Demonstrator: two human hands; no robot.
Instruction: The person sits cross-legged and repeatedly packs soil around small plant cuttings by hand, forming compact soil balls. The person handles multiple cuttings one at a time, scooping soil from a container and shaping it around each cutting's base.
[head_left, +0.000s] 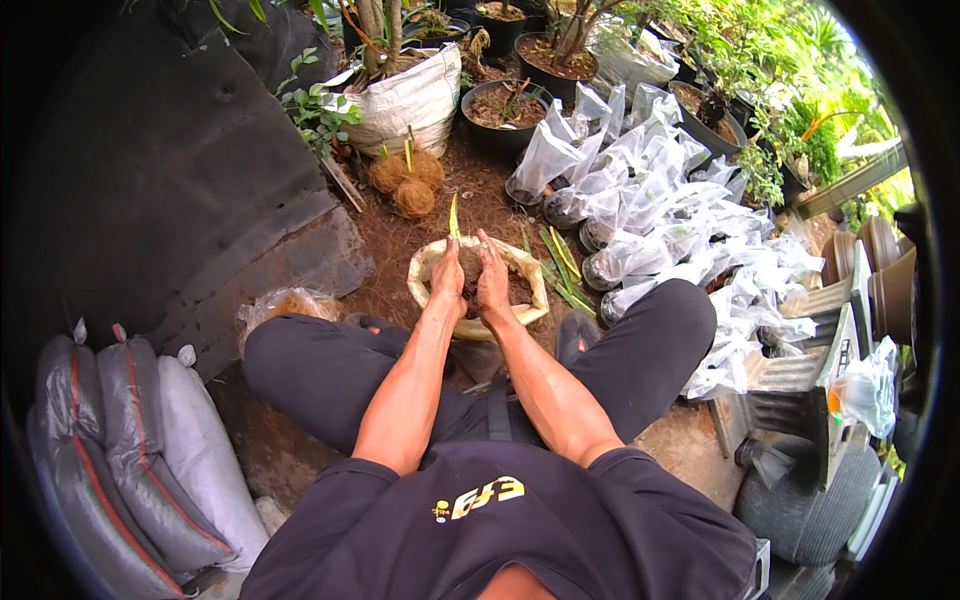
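My left hand (448, 276) and my right hand (492, 279) face each other, palms inward, over an open pale sack (541, 289) with a rolled-down rim. Between them they cup a clump of brown soil (471, 264). A narrow yellow-green leaf cutting (454, 214) stands up just beyond my left fingertips; its lower end is hidden. More dark soil (519, 289) shows inside the sack. Past the sack, balls wrapped in brown coconut fibre (414, 199) sit on the ground with cut leaf pieces sticking out. Several cut green-and-yellow leaves (562, 262) lie right of the sack.
Rows of filled clear plastic bags (637, 195) stand at the right. Behind are black plant pots (504, 124) and a plant in a white woven sack (409, 101). Dark metal sheeting (187, 172) leans left, above stuffed sacks (142, 442). A plastic bag of fibre (292, 304) touches my left knee.
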